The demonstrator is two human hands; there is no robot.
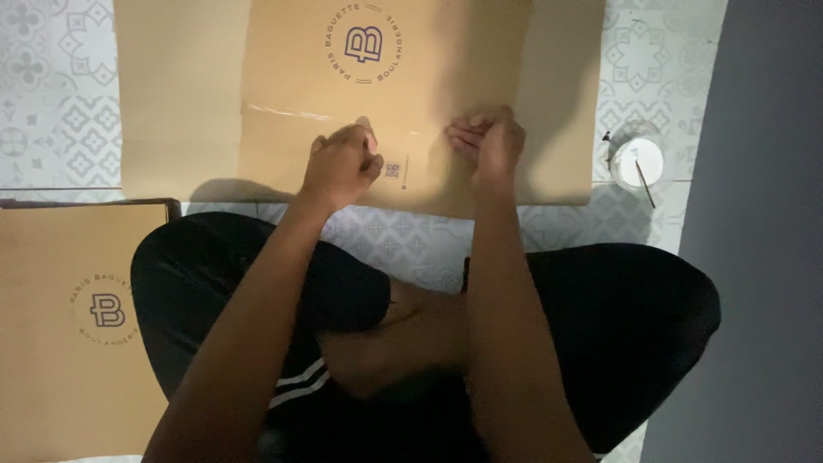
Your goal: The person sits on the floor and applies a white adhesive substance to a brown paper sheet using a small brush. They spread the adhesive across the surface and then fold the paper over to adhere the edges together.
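A flat sheet of brown cardboard (189, 94) with a round printed emblem lies on the patterned tile floor in front of my crossed legs. My left hand (341, 163) presses on its near part with the fingers curled, thumb against the board beside a small printed square. My right hand (489, 141) rests a little to the right on the same sheet, its fingers bent and bunched, knuckles down. Neither hand visibly holds a separate object. A pale strip, like tape or a crease, runs across the sheet just left of my left hand.
A second brown cardboard piece (60, 343) with the same kind of emblem lies at my left knee. A small white round container (639, 161) with a thin stick in it stands on the floor to the right. A grey surface (763, 231) borders the right side.
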